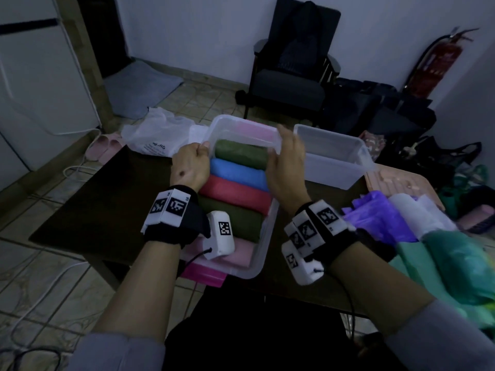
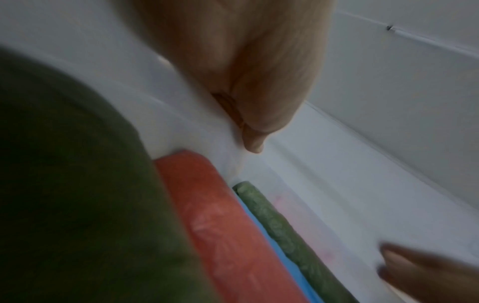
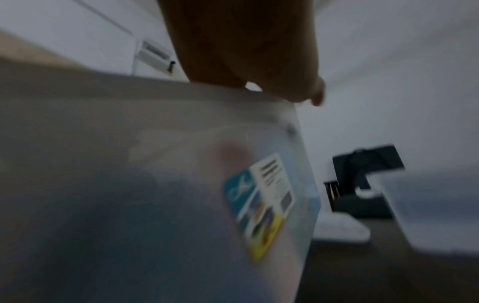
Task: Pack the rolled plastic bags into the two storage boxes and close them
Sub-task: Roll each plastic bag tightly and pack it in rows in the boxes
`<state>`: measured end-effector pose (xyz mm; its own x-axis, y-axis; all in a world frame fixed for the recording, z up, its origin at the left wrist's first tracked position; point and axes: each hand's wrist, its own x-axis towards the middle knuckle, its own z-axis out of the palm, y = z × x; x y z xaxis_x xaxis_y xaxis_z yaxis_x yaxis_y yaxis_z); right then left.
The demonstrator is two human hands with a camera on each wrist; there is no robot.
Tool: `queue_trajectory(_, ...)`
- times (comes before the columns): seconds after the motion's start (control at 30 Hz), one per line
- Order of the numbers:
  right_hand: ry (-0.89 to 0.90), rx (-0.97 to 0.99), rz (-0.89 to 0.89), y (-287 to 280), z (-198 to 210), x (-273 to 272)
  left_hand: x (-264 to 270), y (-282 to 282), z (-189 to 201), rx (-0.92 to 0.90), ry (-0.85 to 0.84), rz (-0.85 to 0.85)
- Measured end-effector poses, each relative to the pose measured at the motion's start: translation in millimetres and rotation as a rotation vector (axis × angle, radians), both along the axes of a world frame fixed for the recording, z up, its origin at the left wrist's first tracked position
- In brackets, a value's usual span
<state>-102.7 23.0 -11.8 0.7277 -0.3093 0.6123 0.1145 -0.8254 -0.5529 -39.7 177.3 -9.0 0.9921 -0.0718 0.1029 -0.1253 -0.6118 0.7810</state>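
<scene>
While hands [image 1: 235,164] grip box [image 1: 263,236] rims | rolls [image 1: 235,195] lie crosswise

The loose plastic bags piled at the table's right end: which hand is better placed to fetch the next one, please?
Probably the right hand: the purple and green loose plastic bags lie on its side, while the left hand grips the filled box's far rim and would cross over.
</scene>
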Motion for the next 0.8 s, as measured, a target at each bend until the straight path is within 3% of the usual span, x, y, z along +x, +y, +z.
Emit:
queue_trajectory(0.2, 0.288, 1.044, 0.059, 4.7, -29.2, -39.2, 17.0, -14.8, -1.1, 0.045, 0.131, -0.011)
queue_trajectory(0.23, 0.326, 1.141, 0.094, 2.7, -29.0, -42.2, 19.1, -17.4, -0.5, 0.052, 0.157, -0.011)
queue_trajectory(0.43, 0.366, 1.216, 0.181, -6.9, -29.4, -36.4, 32.1, -31.1, 0.7, 0.165, 0.25, -0.01)
queue_trajectory(0.8, 0.466, 1.142, 0.217, -10.7, -30.8, -34.0, 44.6, -34.9, 0.8, 0.32, 0.303, -0.039)
